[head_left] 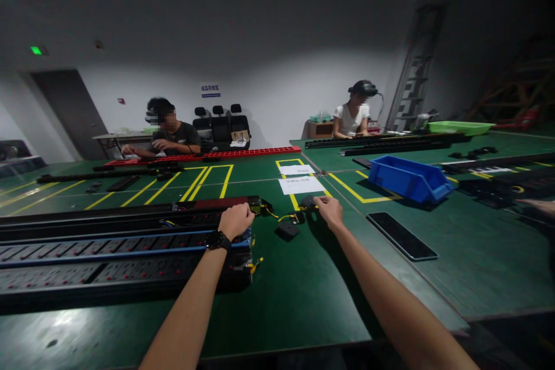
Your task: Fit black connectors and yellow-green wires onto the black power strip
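Left hand (pixel 235 220) fisted on the power strip stack (pixel 125 254) end; right hand (pixel 329 210) grips black cap (pixel 309 203) mid-worktop. I judge fitting follows; needs alignment.

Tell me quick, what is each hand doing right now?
Left hand: closed in a fist, resting on the end of the long black power strip.
Right hand: fingers curled over a small black part on the table.

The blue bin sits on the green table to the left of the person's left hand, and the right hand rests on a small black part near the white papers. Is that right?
Not quite. In the head view the blue bin sits right of the right hand, not left of the left hand. The right hand does rest on the small black part near the white papers.
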`<state>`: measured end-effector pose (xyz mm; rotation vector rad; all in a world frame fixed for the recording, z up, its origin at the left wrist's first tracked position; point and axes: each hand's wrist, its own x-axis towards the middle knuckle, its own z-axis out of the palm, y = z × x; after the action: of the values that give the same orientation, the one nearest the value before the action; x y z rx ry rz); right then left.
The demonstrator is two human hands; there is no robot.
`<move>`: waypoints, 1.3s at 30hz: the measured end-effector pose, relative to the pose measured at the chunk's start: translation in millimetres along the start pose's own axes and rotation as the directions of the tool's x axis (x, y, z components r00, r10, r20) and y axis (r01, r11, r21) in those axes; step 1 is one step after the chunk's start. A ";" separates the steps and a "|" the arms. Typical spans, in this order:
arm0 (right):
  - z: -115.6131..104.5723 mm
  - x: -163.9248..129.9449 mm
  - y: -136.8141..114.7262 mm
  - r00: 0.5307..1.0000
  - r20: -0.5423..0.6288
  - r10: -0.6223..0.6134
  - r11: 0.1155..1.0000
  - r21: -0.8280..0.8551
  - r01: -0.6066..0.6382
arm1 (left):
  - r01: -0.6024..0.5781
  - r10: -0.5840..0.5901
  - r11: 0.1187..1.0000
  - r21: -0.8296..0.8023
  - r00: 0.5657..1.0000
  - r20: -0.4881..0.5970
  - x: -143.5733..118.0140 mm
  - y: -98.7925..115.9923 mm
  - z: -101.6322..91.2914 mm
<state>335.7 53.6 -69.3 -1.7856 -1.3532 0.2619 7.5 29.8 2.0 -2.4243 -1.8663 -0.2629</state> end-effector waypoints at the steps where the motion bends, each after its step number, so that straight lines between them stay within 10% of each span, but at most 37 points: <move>1: 1.3 -0.3 -0.6 1.000 0.007 0.011 1.000 0.002 -0.011 | -0.010 0.010 1.000 0.013 1.000 0.009 0.3 -0.3 0.7; 39: 8.2 -9.5 -5.9 0.990 0.078 -0.115 0.932 -0.335 0.135 | 0.024 -0.037 0.990 -0.142 0.996 -0.087 1.3 -6.7 1.6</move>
<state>322.8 49.7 -73.0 -1.9730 -1.6241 0.0073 1.5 33.0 0.4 -2.4281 -1.9084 -0.5125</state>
